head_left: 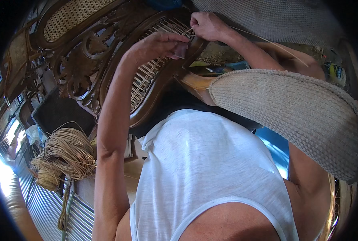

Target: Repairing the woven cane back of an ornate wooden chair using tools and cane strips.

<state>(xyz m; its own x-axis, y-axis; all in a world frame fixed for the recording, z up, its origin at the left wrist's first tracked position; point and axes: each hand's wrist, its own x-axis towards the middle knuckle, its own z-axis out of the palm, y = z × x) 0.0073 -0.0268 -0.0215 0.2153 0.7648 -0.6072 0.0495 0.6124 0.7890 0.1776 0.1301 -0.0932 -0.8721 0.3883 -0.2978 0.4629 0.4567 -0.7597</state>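
Observation:
A dark carved wooden chair frame (157, 98) lies tilted before me, with light cane strands (141, 82) woven as an open grid across its opening. Over the upper part of that weaving bends my left hand (161, 45), its fingers curled together by the frame's inner edge. What they grip, if anything, is hidden. At the frame's top right, my right hand (207, 26) pinches a thin cane strand (273, 41). The strand's long tail runs off to the right, past my right forearm. Both hands are close together.
A coiled bundle of cane (72, 152) sits at the left beside a dark seat (62, 108). Behind stands a chair back with finished cane webbing (74, 18). A woven, padded curved armrest (283, 108) crosses the right side, under a grey woven surface (275, 20).

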